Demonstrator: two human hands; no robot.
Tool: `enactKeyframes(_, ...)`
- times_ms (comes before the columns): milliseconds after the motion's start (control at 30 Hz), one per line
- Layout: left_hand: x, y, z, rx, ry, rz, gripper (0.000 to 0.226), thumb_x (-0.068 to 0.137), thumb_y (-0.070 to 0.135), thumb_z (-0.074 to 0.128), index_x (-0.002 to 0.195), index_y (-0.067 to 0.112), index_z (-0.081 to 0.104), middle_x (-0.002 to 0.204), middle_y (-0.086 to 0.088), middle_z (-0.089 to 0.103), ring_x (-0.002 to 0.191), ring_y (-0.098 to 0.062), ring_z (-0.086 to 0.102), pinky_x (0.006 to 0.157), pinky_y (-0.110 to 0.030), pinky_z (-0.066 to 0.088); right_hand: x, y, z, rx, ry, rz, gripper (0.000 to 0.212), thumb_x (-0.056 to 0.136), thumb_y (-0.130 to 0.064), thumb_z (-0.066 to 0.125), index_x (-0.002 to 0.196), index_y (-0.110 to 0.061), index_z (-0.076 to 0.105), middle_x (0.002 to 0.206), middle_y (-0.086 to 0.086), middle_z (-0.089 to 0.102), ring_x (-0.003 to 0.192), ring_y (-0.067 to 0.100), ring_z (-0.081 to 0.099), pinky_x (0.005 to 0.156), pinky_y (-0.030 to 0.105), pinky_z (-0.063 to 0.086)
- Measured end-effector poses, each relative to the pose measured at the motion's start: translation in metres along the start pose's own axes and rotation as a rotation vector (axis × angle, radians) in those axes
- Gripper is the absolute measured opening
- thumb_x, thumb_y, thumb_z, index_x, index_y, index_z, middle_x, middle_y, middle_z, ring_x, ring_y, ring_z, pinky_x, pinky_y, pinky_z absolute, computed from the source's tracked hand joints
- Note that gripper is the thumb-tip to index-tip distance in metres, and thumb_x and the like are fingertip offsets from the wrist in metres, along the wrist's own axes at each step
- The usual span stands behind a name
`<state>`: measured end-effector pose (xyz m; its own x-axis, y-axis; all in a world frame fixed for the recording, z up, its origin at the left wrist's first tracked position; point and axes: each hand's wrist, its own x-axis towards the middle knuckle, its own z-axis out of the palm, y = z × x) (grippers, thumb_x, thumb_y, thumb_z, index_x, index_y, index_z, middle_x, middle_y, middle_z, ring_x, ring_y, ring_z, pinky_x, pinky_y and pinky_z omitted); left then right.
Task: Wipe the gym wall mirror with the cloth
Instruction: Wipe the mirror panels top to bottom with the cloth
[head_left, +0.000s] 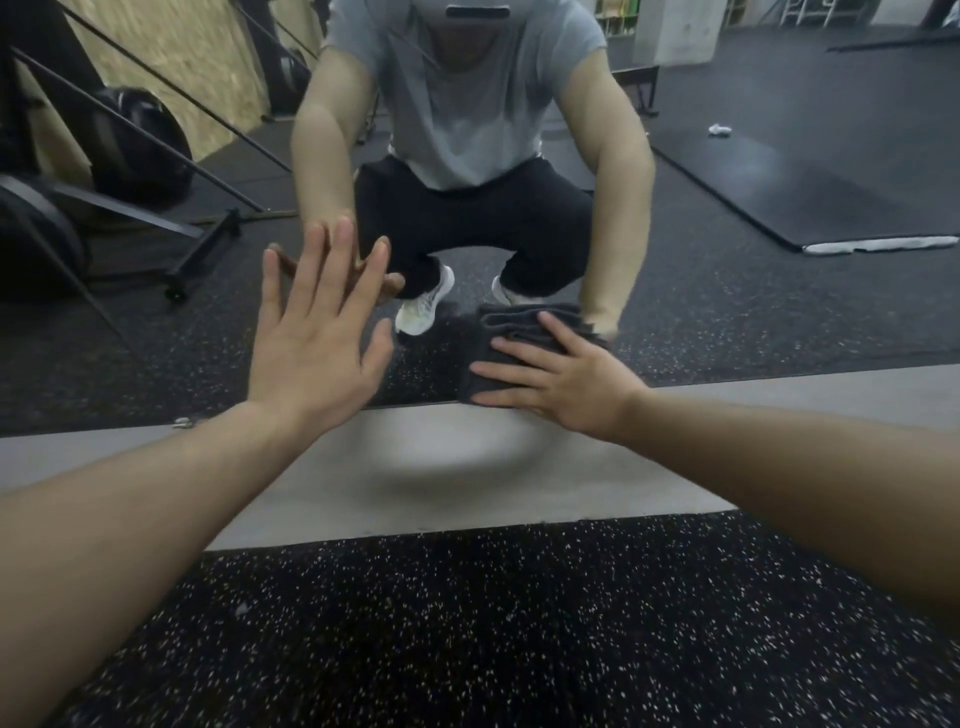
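low on the gym mirror (727, 291), flat-fingered right hand (563, 382) presses the dark cloth (498, 348); left hand (317, 338) splayed on glass.

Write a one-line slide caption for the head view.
Right hand presses a folded dark cloth flat against the mirror near its bottom edge; left hand braces open-palmed on the glass.

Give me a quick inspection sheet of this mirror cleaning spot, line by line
Surface: wall mirror, lower edge above a grey ledge.
Job's things: folded dark cloth flat on the glass at the bottom edge.
Clutter: small metal object on the ledge, left.
Grippers: left hand flat on the mirror, fingers spread; right hand presses the cloth with straight fingers.
Cables: nothing seen.
Surroundings: speckled rubber floor; gym equipment and mats reflected.
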<state>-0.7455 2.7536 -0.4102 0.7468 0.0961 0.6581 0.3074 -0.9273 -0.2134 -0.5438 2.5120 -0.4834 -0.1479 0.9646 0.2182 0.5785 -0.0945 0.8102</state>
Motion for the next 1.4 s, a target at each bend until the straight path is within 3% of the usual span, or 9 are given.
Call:
enactKeyframes(100,0.000,-0.003,0.001,0.021,-0.006,0.032,0.072,0.100,0.041,0.033,0.165,0.020,0.010,0.172,-0.013,-0.004,0.159,-0.028,-0.007,0.126,-0.059,-0.001,0.064,-0.027,-0.018,-0.037,-0.056,-0.052,0.064,0.107,-0.042,0.028,0.163,-0.040,-0.005,0.168,-0.003,-0.020,0.154,0.028,-0.020,0.113,0.065,-0.029)
enactKeyframes(267,-0.004,0.001,0.001,-0.003,-0.012,0.031,0.072,0.100,0.043,0.028,0.166,0.020,0.008,0.172,-0.013,-0.007,0.159,-0.028,-0.008,0.127,-0.053,-0.004,0.083,-0.032,-0.019,-0.084,0.003,-0.045,0.061,0.106,-0.043,0.025,0.164,-0.040,0.004,0.173,-0.006,-0.003,0.160,0.025,0.000,0.120,0.061,-0.019)
enactKeyframes(533,-0.010,0.025,0.016,-0.008,-0.014,0.035,0.073,0.101,0.041,0.034,0.165,0.022,0.006,0.169,-0.006,-0.019,0.158,-0.025,-0.015,0.127,-0.049,-0.010,-0.043,0.019,0.013,-0.078,-0.037,-0.086,0.059,0.106,-0.033,0.026,0.164,-0.034,0.014,0.169,-0.009,0.005,0.155,0.022,0.010,0.126,0.054,-0.011)
enactKeyframes(700,-0.009,0.027,0.025,-0.035,0.018,0.028,0.072,0.101,0.042,0.031,0.165,0.018,0.010,0.171,-0.012,-0.012,0.157,-0.026,-0.017,0.126,-0.056,-0.006,-0.140,0.067,0.024,-0.086,-0.101,-0.087,0.061,0.101,-0.029,0.034,0.162,-0.030,0.027,0.169,-0.007,0.016,0.156,0.025,0.007,0.127,0.051,-0.009)
enactKeyframes(867,-0.011,0.028,0.031,-0.044,0.081,0.036,0.072,0.100,0.040,0.033,0.164,0.013,0.014,0.170,-0.011,-0.012,0.157,-0.026,-0.016,0.125,-0.057,-0.006,-0.163,0.089,0.028,-0.119,-0.061,-0.111,0.055,0.107,-0.032,0.033,0.162,-0.030,0.025,0.168,-0.009,0.020,0.159,0.019,-0.006,0.129,0.047,-0.003)
enactKeyframes(967,-0.011,0.027,0.032,-0.035,0.090,0.045,0.073,0.100,0.040,0.034,0.164,0.013,0.013,0.169,-0.010,-0.012,0.157,-0.026,-0.016,0.125,-0.058,-0.005,-0.163,0.083,0.034,-0.127,-0.044,-0.093,0.056,0.108,-0.033,0.033,0.163,-0.031,0.023,0.169,-0.009,0.017,0.159,0.020,0.000,0.129,0.048,-0.004)
enactKeyframes(1133,-0.011,0.022,0.030,-0.014,0.076,0.066,0.071,0.102,0.042,0.033,0.165,0.015,0.015,0.171,-0.013,-0.005,0.158,-0.026,-0.012,0.126,-0.055,-0.005,-0.122,0.063,0.031,-0.057,-0.009,-0.054,0.056,0.108,-0.033,0.035,0.163,-0.032,0.025,0.168,-0.007,0.022,0.154,0.024,0.020,0.128,0.052,-0.002)
enactKeyframes(1400,-0.022,-0.009,0.011,0.010,0.038,0.182,0.066,0.103,0.038,0.032,0.164,0.014,0.022,0.172,-0.009,0.008,0.159,-0.023,0.007,0.128,-0.053,0.012,0.041,-0.003,-0.007,-0.102,-0.009,-0.136,0.062,0.106,-0.036,0.024,0.165,-0.032,0.007,0.172,-0.006,0.001,0.159,0.022,0.001,0.124,0.055,-0.014)
